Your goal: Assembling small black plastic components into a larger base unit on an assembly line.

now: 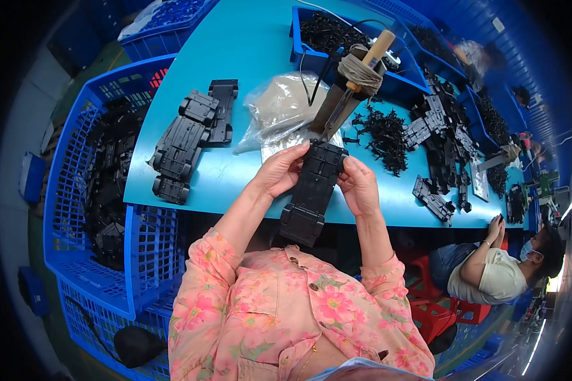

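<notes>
Between my two hands is a black plastic toy car chassis (316,184), held lengthwise over the table's front edge. My left hand (282,170) pinches its far left corner; my right hand (360,184) grips the far right side with thumb and fingers. The chassis's far end lies under a wooden-handled tool (370,58) that looks like a soldering iron, tied with cord to an upright stand (338,108). The thin tip points down at the chassis; whether it touches I cannot tell. On the table to the left lie several similar black chassis (183,145), partly stacked.
A plastic bag (283,101) lies behind my left hand. Small black parts (384,136) and more chassis (435,140) are heaped to the right. A blue bin (388,79) stands at the back. Blue crates (133,247) flank the table's left end. A co-worker (496,270) sits at right.
</notes>
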`<control>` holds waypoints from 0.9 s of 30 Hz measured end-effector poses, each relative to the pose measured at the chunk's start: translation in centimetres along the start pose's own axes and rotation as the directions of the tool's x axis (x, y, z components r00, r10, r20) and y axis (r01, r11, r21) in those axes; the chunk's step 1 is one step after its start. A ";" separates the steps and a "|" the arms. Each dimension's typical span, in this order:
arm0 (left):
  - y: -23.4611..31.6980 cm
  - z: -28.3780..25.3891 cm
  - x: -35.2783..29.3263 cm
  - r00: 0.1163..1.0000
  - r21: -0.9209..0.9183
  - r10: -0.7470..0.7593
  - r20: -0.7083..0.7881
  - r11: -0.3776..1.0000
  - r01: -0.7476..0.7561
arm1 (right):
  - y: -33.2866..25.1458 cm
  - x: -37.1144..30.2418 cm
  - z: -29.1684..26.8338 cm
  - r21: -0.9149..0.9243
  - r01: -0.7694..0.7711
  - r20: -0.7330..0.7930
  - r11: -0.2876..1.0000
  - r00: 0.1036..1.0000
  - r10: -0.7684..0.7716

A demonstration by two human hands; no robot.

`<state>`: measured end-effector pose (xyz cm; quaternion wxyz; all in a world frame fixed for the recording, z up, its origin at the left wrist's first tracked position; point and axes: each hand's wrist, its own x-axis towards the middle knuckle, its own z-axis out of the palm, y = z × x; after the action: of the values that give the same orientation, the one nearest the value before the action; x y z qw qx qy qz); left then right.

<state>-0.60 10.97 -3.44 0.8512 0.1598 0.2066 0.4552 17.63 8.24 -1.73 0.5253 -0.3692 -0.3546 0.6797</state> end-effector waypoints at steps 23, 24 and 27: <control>0.2 0.2 -0.1 1.000 0.002 -0.009 0.022 1.000 0.009 | 0.0 -0.1 0.4 -0.025 0.020 -0.005 0.999 1.000 -0.020; 0.2 0.2 -0.2 1.000 0.003 -0.005 0.026 1.000 0.005 | -0.1 -0.2 0.6 -0.027 0.024 -0.016 0.999 1.000 -0.025; 0.1 0.0 -0.1 1.000 -0.002 -0.010 0.015 1.000 0.010 | -0.2 -0.3 0.7 -0.020 0.022 -0.011 1.000 1.000 -0.022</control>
<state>-0.72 10.93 -3.36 0.8552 0.1615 0.2004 0.4498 17.13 7.95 -1.18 0.5312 -0.3742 -0.3624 0.6682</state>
